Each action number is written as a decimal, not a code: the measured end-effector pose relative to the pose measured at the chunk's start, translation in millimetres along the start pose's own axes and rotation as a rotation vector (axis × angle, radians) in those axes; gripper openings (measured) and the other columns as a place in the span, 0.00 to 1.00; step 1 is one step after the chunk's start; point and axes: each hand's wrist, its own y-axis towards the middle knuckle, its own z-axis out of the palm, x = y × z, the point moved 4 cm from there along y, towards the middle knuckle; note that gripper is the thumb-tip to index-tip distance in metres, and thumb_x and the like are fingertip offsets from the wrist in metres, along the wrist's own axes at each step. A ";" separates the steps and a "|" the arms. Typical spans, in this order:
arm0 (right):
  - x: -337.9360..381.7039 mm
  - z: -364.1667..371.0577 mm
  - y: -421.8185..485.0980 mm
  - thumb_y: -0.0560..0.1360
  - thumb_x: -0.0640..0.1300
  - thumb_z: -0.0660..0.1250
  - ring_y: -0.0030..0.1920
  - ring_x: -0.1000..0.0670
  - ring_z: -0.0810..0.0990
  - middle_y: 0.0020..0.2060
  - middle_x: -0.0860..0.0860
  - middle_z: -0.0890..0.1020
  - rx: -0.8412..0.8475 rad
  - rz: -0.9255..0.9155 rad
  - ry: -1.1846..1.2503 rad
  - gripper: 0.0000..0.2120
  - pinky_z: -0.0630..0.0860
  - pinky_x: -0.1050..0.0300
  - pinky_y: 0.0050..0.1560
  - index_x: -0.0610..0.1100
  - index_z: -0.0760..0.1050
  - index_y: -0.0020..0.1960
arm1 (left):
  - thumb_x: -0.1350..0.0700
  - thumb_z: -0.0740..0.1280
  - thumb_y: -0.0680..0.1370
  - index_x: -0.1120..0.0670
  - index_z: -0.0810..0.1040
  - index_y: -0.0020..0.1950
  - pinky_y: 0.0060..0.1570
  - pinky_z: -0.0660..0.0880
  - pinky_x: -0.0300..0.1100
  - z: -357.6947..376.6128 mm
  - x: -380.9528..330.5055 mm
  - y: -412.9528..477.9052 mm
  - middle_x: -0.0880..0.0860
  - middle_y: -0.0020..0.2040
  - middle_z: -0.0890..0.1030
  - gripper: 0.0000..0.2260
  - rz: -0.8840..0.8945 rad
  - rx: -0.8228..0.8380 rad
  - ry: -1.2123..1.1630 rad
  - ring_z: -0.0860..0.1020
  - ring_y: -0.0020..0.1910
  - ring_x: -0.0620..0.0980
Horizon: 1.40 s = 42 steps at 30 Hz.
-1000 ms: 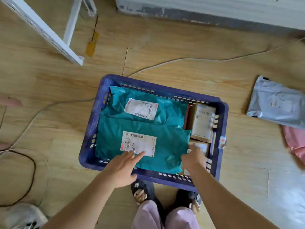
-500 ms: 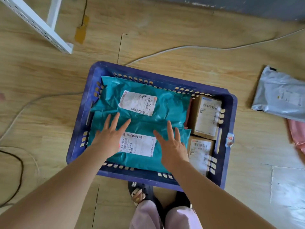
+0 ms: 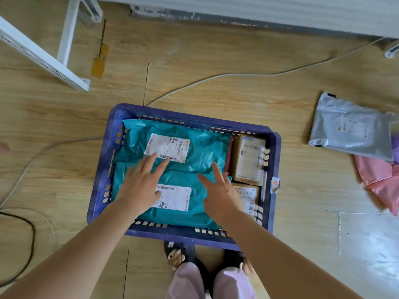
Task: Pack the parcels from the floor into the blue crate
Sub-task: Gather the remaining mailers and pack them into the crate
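Note:
The blue crate [image 3: 272, 152] sits on the wooden floor in front of my feet. Two teal mailer bags lie in it, the far teal bag [image 3: 200, 147] overlapping the near teal bag [image 3: 190, 214], each with a white label. Two cardboard boxes fill its right side, the far box [image 3: 249, 160] and the near box [image 3: 248, 197]. My left hand [image 3: 141, 186] lies flat with spread fingers on the teal bags. My right hand [image 3: 222, 193] is spread over the bags' right part. A grey mailer [image 3: 349, 128] and a pink mailer [image 3: 380, 182] lie on the floor at the right.
A white metal rack frame [image 3: 43, 55] stands at the back left. A white cable [image 3: 237, 76] runs across the floor behind the crate, and a black cable [image 3: 30, 234] loops at the left. My sandalled feet [image 3: 179, 253] are just in front of the crate.
Both hands have moved from the near edge of the near teal bag up onto the bags and spread flat. The view has shifted slightly.

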 end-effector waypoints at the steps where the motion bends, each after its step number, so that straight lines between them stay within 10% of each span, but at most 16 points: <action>1: 2.5 -12.3 -8.8 0.75 0.35 0.60 0.75 0.45 0.52 0.76 0.53 0.39 -0.031 -0.010 0.012 0.33 0.76 0.51 0.58 0.57 0.54 0.74 | 0.48 0.65 0.76 0.48 0.42 0.77 0.73 0.56 0.53 -14.8 -7.7 -4.8 0.54 0.78 0.44 0.38 0.025 -0.031 -0.025 0.47 0.77 0.54; 7: 7.7 -99.9 -71.9 0.77 0.41 0.60 0.75 0.47 0.54 0.77 0.52 0.43 -0.236 -0.039 0.118 0.29 0.73 0.54 0.59 0.55 0.55 0.75 | 0.55 0.73 0.71 0.55 0.67 0.71 0.64 0.67 0.58 -121.8 -60.3 -44.3 0.60 0.73 0.65 0.31 0.165 -0.284 -0.204 0.67 0.70 0.61; 25: -95.0 -266.1 -281.4 0.77 0.41 0.61 0.72 0.48 0.62 0.75 0.51 0.56 -0.623 0.156 0.391 0.25 0.66 0.56 0.66 0.53 0.61 0.72 | 0.54 0.70 0.73 0.53 0.68 0.71 0.67 0.65 0.50 -330.4 -241.1 -166.4 0.55 0.73 0.64 0.27 0.437 -0.444 -0.080 0.68 0.69 0.57; 32: -179.0 -264.1 -338.4 0.74 0.40 0.64 0.69 0.47 0.67 0.72 0.48 0.63 -0.742 0.271 0.513 0.25 0.67 0.57 0.62 0.50 0.66 0.70 | 0.50 0.61 0.79 0.48 0.56 0.76 0.71 0.54 0.42 -335.2 -350.4 -183.3 0.48 0.77 0.52 0.26 0.559 -0.356 -0.063 0.57 0.74 0.50; 42: -349.7 -262.7 -407.6 0.73 0.40 0.65 0.67 0.49 0.70 0.69 0.52 0.68 -0.775 0.345 0.582 0.25 0.69 0.57 0.61 0.50 0.68 0.70 | 0.52 0.66 0.76 0.51 0.65 0.72 0.68 0.61 0.45 -314.7 -532.6 -183.4 0.51 0.73 0.62 0.25 0.572 -0.314 -0.087 0.66 0.69 0.55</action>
